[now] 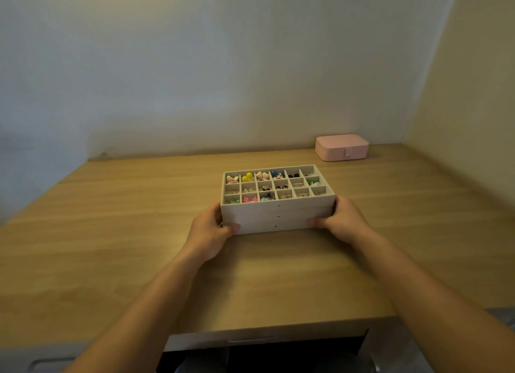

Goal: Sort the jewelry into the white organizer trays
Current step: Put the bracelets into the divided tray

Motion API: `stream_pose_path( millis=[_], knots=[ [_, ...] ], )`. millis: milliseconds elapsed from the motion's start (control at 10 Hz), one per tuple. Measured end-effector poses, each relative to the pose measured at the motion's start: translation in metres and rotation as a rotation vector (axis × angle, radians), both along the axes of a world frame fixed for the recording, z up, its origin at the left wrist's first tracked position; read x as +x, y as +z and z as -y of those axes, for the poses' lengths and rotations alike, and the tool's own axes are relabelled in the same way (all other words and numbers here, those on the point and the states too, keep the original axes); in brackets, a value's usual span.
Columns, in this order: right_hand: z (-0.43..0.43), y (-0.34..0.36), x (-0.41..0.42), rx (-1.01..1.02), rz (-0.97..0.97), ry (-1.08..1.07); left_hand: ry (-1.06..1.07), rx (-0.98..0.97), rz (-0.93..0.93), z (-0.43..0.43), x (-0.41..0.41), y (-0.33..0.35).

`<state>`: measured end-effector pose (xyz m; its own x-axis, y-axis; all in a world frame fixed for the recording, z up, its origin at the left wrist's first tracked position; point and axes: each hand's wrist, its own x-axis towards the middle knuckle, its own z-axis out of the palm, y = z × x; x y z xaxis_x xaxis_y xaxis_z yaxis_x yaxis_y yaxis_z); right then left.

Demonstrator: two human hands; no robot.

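Observation:
A stack of white organizer trays (278,219) stands on the wooden desk, a little beyond its middle. The top tray is divided into many small compartments, most of them holding colourful jewelry (248,177) such as earrings and small charms. My left hand (209,230) grips the stack's left end, thumb on the front face. At the right end my right hand (338,222) grips it the same way, fingers wrapped round the side.
A closed pink jewelry box (342,147) sits at the desk's far right, by the wall. The wooden desk (111,233) meets walls at the back and on the right. A drawer front runs under the near edge.

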<state>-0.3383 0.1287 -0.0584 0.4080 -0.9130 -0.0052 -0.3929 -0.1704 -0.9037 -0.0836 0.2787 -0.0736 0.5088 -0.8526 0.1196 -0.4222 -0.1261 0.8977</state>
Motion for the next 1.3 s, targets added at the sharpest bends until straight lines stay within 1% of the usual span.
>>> stream_pose_path(
  millis=[200, 300, 400, 500, 700, 800, 900, 1100, 1300],
  knots=[
    [0.048, 0.002, 0.018, 0.006, -0.027, -0.026, 0.011, -0.026, 0.012, 0.054, 0.015, -0.003],
    [0.076, 0.004, 0.027, 0.01, -0.063, -0.036, 0.004, -0.021, 0.061, 0.082, 0.022, -0.003],
    [0.103, 0.006, 0.038, -0.005, -0.082, -0.065, 0.038, 0.019, 0.15, 0.113, 0.026, -0.003],
    [0.132, 0.003, 0.052, -0.031, -0.064, -0.157, 0.054, 0.05, 0.217, 0.152, 0.03, -0.001],
    [0.176, -0.005, 0.085, -0.099, -0.184, -0.441, 0.102, 0.083, 0.241, 0.218, 0.039, 0.002],
    [0.195, -0.005, 0.096, -0.088, -0.171, -0.522, 0.138, 0.091, 0.262, 0.243, 0.042, -0.001],
    [0.208, -0.007, 0.104, -0.092, -0.147, -0.495, 0.171, 0.09, 0.282, 0.26, 0.045, -0.005],
    [0.217, -0.007, 0.114, -0.14, -0.186, -0.464, 0.201, 0.184, 0.33, 0.285, 0.055, -0.004],
    [0.213, 0.007, 0.106, -0.109, -0.257, -0.342, 0.169, 0.313, 0.374, 0.285, 0.056, 0.003]
  ],
)
